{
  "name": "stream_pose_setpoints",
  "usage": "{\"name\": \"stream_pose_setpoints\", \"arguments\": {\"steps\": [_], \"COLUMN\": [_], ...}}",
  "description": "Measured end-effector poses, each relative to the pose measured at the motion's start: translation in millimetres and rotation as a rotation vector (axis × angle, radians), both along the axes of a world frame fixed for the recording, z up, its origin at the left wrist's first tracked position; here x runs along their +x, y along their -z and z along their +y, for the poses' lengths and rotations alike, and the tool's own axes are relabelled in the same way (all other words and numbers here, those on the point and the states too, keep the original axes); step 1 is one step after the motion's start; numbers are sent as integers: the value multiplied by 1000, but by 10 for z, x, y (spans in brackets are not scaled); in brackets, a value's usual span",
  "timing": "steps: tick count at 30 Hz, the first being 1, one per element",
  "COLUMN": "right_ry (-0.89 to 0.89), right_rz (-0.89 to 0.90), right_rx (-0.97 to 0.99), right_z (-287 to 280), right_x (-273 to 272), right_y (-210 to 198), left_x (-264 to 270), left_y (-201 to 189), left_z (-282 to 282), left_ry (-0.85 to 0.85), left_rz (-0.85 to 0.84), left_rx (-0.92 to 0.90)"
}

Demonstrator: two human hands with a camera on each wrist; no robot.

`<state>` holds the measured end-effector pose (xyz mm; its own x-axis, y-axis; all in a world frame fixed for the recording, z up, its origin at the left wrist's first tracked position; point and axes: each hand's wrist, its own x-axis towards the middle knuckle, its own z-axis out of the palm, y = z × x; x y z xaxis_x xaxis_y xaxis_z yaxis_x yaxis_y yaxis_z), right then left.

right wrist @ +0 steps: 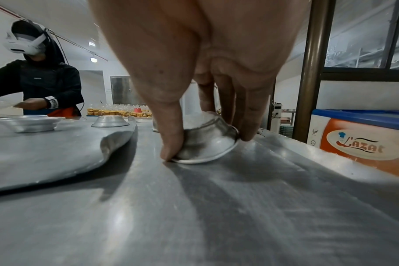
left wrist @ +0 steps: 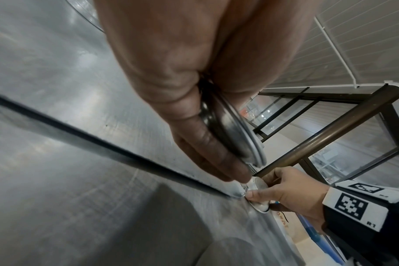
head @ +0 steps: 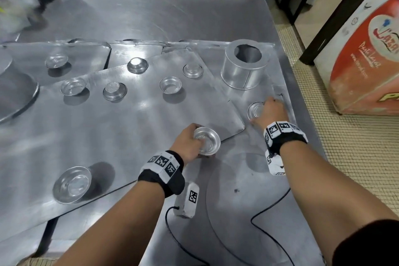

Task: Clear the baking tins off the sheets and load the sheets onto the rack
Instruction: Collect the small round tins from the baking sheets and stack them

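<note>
My left hand [head: 190, 142] grips a small round baking tin [head: 208, 142], lifted just above the near corner of the big metal sheet [head: 129, 119]; the left wrist view shows its rim [left wrist: 246, 136] edge-on between thumb and fingers. My right hand [head: 269, 112] pinches an upside-down small tin [head: 254, 110] on the right-hand sheet [head: 244, 90], thumb and fingertips curled round its rim [right wrist: 207, 144], one side tipped up. Several more small tins stay on the sheets, such as one [head: 72, 183] near the front left.
A tall round cake ring [head: 246, 65] stands on the right sheet behind my right hand. A large pan [head: 19, 95] sits at the far left. A chest freezer [head: 364, 54] stands to the right of the table. Another person [right wrist: 34, 81] works at the far side.
</note>
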<state>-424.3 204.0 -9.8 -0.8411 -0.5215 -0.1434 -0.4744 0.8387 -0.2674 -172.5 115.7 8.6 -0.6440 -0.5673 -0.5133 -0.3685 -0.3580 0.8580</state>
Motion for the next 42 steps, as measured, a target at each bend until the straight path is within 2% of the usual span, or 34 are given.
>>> {"name": "stream_pose_setpoints", "arguments": {"steps": [5, 12, 17, 19, 25, 31, 35, 40, 42], "right_ry": [-36, -149, -178, -223, -317, -379, -414, -477, -502], "right_rz": [-24, -87, -260, -324, -426, -448, -527, -644, -639], "right_rx": [-202, -500, -853, -922, -940, -857, -839, -692, -622], "right_z": [112, 182, 211, 256, 344, 302, 256, 154, 64], "right_x": [297, 1000, 1550, 1758, 2245, 2551, 2743, 2899, 2921], "right_y": [-167, -382, -489, -511, -493, -433, -437, -440, -384], "left_x": [61, 288, 486, 569, 837, 1113, 1355, 1671, 1771], "left_y": [-50, -117, -151, -180, -276, -318, -273, -208, -182], "left_z": [28, 63, 46, 22, 16, 22, -69, -222, -289], "left_ry": [-30, -126, -194, -179, -100, -65, -62, -80, -104], "left_rz": [15, 13, 78, 103, 132, 120, 136, 117, 109], "left_rx": [47, 139, 257, 278, 252, 137, 45, -29, -34]}}
